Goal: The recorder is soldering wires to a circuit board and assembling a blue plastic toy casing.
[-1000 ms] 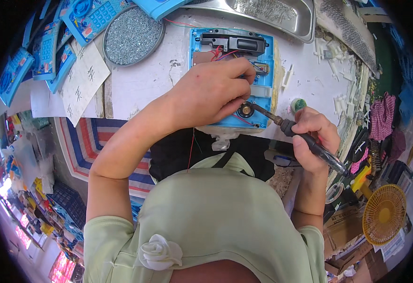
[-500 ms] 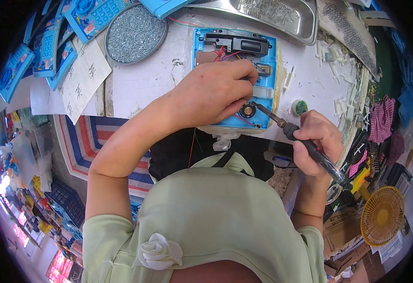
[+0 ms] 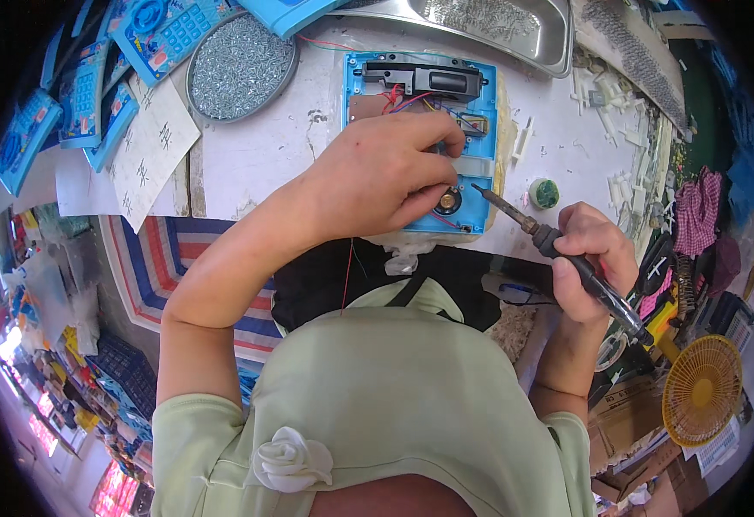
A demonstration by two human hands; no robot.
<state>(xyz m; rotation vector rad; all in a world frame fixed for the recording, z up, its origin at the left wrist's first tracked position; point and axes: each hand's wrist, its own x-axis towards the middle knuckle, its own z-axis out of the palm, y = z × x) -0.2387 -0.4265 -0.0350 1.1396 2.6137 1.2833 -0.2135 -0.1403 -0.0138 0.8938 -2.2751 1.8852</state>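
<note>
My right hand [image 3: 596,258] is wrapped round a soldering iron [image 3: 601,289], its tip pointing up and left over the edge of a blue plastic housing [image 3: 478,220]. My left hand [image 3: 394,168] lies over the housing with thumb and fingers bent together; what they pinch, if anything, is hidden. Just beside the left thumb sits a small round speaker [image 3: 448,202], apart from the iron's tip. Inside the housing a black battery compartment [image 3: 428,79], red wires [image 3: 391,97] and a brown circuit board [image 3: 368,107] show. Right of the housing stands a small round green pot [image 3: 544,194].
A round tray [image 3: 243,67] full of screws and a steel tray [image 3: 558,43] of small metal parts stand at the back. White plastic pieces [image 3: 622,129] lie scattered at right. Several blue panels [image 3: 170,39] are piled far left. A yellow fan [image 3: 702,392] is at lower right.
The soldering iron has drawn back to the right, its tip away from the speaker. My left hand stays over the housing, its fingers shifted slightly.
</note>
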